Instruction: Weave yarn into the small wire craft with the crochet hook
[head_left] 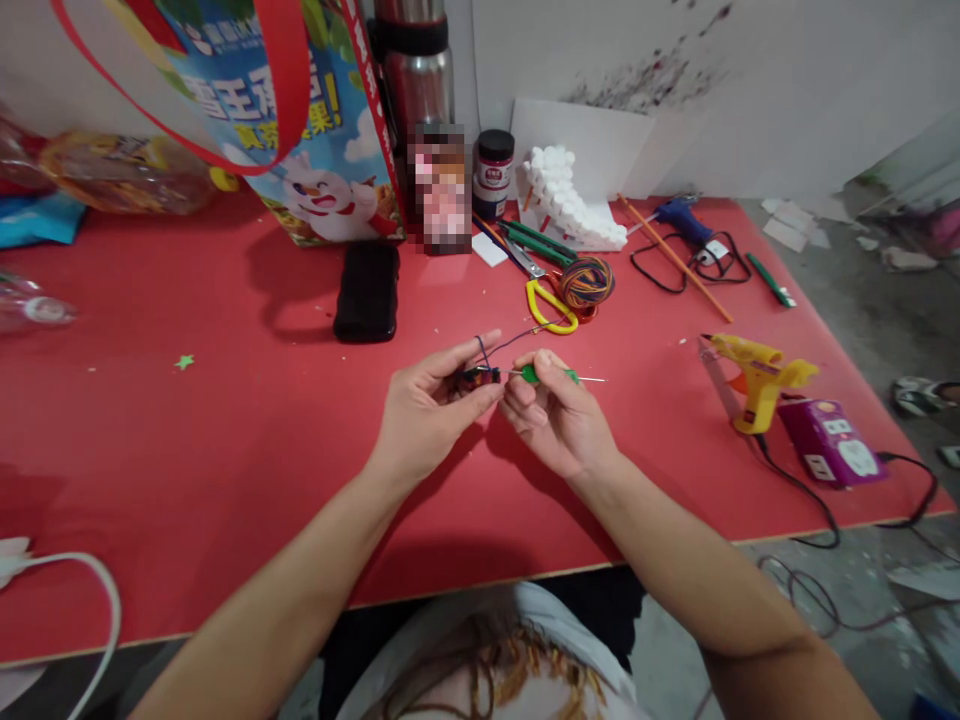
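Between the thumb and fingers of my left hand (424,410) is a small dark multicoloured crochet piece (480,378). A strand of yarn loops over the left index finger and runs back to a ball of variegated yarn (587,283). My right hand (559,415) grips a crochet hook (571,376) with a green handle, its thin metal shaft pointing left. The hook's tip meets the right side of the piece; whether it is inside a stitch is too small to tell. Just beyond the hands lie yellow-handled scissors (551,308).
A black case (366,292) lies behind my left hand. To the right are a yellow glue gun (757,375), a purple power strip (832,442) with cables, and a blue glue gun (684,220). A gift bag (322,150), a jar (493,175) and a white model (566,200) stand along the back.
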